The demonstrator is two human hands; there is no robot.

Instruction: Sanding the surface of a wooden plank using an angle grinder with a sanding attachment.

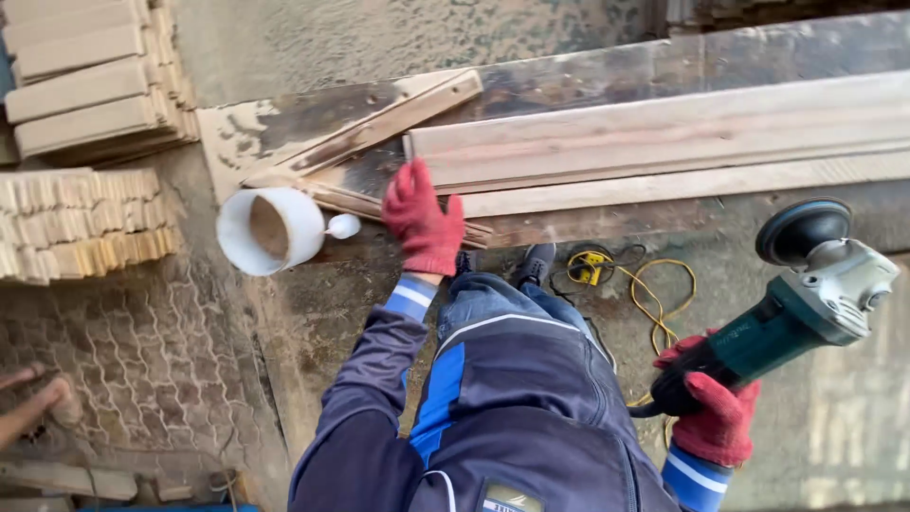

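Observation:
My left hand (423, 224), in a red glove, rests flat on the near end of a thin wooden strip (379, 204), just below the end of a long pale plank (664, 133). It does not seem to grip anything. My right hand (718, 410), also in a red glove, is closed around the body of a green angle grinder (796, 303). The grinder's round black pad (802, 229) points away from me, held in the air to the right of my legs.
A white bucket (270, 229) with brown contents stands left of my left hand, a small white round object (343, 226) beside it. Stacks of short wood pieces (81, 223) fill the left. A yellow cord (645, 294) lies on the ground. Another person's hand (36, 403) shows at lower left.

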